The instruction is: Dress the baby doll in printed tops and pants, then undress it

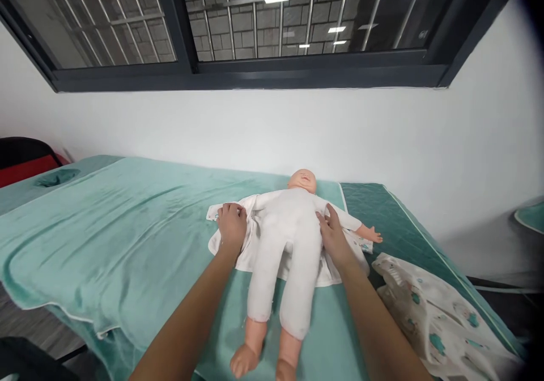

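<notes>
A baby doll (293, 222) with a white cloth body lies face up, its head towards the wall and its bare feet towards me. Under its torso is spread a white baby shirt (244, 263), printed on the inside. On the doll's left-hand side in view, my left hand (232, 226) is closed with curled fingers on the shirt by the sleeve. The doll's hand on that side is hidden. My right hand (334, 235) is beside the doll's waist, thumb and fingers around a bit of the shirt's cloth. Beyond it the doll's other hand (370, 233) shows bare.
Green towelling covers the table (127, 222). Printed baby clothing (442, 318) lies crumpled at the right front. A white wall (212, 126) with a dark-framed window (297, 75) rises behind. A red and black chair (28, 163) stands at far left.
</notes>
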`<state>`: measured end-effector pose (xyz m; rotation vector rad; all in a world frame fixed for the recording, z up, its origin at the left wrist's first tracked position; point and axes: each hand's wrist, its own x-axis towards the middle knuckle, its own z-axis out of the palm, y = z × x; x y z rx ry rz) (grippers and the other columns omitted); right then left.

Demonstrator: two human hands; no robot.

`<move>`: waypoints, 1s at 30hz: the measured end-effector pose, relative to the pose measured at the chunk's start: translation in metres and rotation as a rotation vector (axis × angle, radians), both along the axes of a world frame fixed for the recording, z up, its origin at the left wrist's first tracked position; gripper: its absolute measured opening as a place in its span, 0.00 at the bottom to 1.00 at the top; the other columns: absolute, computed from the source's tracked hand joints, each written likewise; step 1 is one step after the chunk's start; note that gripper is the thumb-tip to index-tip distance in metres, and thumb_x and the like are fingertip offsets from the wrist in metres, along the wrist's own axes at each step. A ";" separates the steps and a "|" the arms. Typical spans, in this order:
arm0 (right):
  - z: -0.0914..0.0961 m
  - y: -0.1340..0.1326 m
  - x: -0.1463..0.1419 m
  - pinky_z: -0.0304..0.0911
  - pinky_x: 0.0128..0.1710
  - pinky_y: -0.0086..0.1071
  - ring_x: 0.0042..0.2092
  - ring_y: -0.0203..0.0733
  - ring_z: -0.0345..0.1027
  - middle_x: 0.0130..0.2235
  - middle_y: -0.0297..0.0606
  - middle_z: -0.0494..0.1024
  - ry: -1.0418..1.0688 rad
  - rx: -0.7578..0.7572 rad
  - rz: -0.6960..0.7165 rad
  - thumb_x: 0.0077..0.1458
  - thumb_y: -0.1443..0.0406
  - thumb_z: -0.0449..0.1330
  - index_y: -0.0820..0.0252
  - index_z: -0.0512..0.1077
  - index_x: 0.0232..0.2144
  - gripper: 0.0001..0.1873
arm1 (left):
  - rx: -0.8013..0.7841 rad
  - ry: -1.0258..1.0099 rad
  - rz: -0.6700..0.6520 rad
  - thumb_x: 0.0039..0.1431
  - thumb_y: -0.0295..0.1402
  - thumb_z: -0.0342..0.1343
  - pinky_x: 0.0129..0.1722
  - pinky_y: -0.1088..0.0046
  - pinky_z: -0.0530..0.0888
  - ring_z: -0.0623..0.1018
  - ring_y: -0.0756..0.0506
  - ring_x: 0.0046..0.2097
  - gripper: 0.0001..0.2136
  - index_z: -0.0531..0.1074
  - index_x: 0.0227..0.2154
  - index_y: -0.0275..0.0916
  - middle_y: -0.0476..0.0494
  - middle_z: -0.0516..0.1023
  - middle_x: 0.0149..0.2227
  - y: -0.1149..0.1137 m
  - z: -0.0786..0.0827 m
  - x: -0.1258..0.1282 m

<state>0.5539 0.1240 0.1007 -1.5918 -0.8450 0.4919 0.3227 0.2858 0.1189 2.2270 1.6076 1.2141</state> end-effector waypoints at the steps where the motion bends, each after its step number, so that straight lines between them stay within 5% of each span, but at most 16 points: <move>1: -0.001 0.001 0.000 0.55 0.61 0.46 0.65 0.50 0.55 0.66 0.48 0.57 0.010 -0.001 0.000 0.56 0.40 0.51 0.52 0.44 0.68 0.46 | 0.001 -0.015 -0.014 0.60 0.33 0.50 0.48 0.55 0.66 0.70 0.35 0.49 0.06 0.71 0.32 0.40 0.37 0.75 0.41 0.000 0.001 0.000; 6: 0.009 0.003 -0.007 0.56 0.60 0.47 0.63 0.51 0.59 0.63 0.52 0.62 0.064 -0.015 0.036 0.54 0.40 0.54 0.53 0.43 0.68 0.48 | 0.006 -0.089 -0.169 0.62 0.34 0.47 0.48 0.58 0.67 0.72 0.38 0.48 0.08 0.70 0.37 0.40 0.39 0.76 0.40 -0.006 0.006 0.001; 16: 0.020 0.003 -0.016 0.42 0.67 0.44 0.69 0.45 0.44 0.69 0.46 0.48 0.049 -0.007 0.181 0.58 0.41 0.48 0.54 0.40 0.69 0.45 | -0.134 -0.316 -0.512 0.63 0.35 0.46 0.51 0.66 0.69 0.74 0.45 0.52 0.05 0.65 0.36 0.42 0.41 0.75 0.52 -0.025 0.022 0.016; 21: 0.019 0.005 -0.016 0.40 0.68 0.43 0.69 0.42 0.43 0.69 0.47 0.49 0.008 -0.063 0.304 0.59 0.40 0.46 0.54 0.34 0.69 0.47 | -0.263 -0.439 -0.532 0.62 0.38 0.47 0.45 0.69 0.72 0.76 0.46 0.48 0.07 0.64 0.35 0.41 0.41 0.76 0.51 -0.018 0.050 0.022; 25: 0.017 0.006 -0.016 0.40 0.67 0.44 0.69 0.43 0.44 0.69 0.47 0.49 -0.006 -0.065 0.293 0.59 0.39 0.45 0.53 0.34 0.69 0.46 | -0.405 -0.325 -0.544 0.59 0.40 0.50 0.33 0.71 0.71 0.76 0.47 0.37 0.09 0.68 0.32 0.41 0.44 0.79 0.41 -0.014 0.078 0.025; 30: 0.017 0.006 -0.016 0.42 0.67 0.46 0.68 0.44 0.46 0.67 0.51 0.53 0.015 -0.065 0.285 0.58 0.40 0.46 0.54 0.36 0.69 0.46 | -0.424 -0.182 -0.581 0.55 0.37 0.55 0.30 0.71 0.69 0.74 0.46 0.31 0.06 0.71 0.28 0.40 0.46 0.78 0.31 -0.041 0.102 0.032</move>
